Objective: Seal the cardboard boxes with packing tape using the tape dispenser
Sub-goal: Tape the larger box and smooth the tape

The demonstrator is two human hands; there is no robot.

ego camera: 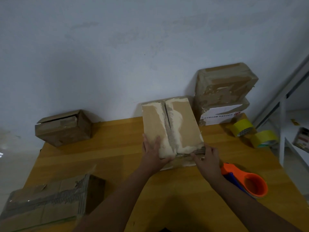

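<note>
The left hand (154, 152) lies flat on the left flap of the middle box (170, 129), fingers straight, pressing it down. The right hand (206, 157) curls its fingers onto the near right corner of the same box; its grip looks closed on the torn edge there. This box sits on the counter (117, 148) at about 12 o'clock from the person.

To do this step well, I think both flaps should be pushed flat until they meet, with no gap down the middle. One hand should keep them shut while the other fetches the tape dispenser (247, 181). That orange tool lies at 3 o'clock, just beside the right wrist, and no hand holds it.

The middle box is closed, so I cannot see what is inside. A torn box (46, 205) lies at 8 o'clock. A small box (64, 128) at 10 o'clock has its lid a bit open, and its inside is dark. Two stacked boxes (224, 96) stand at 1 o'clock, already taped. Two yellow tape rolls (254, 133) lie at 2 o'clock.
</note>
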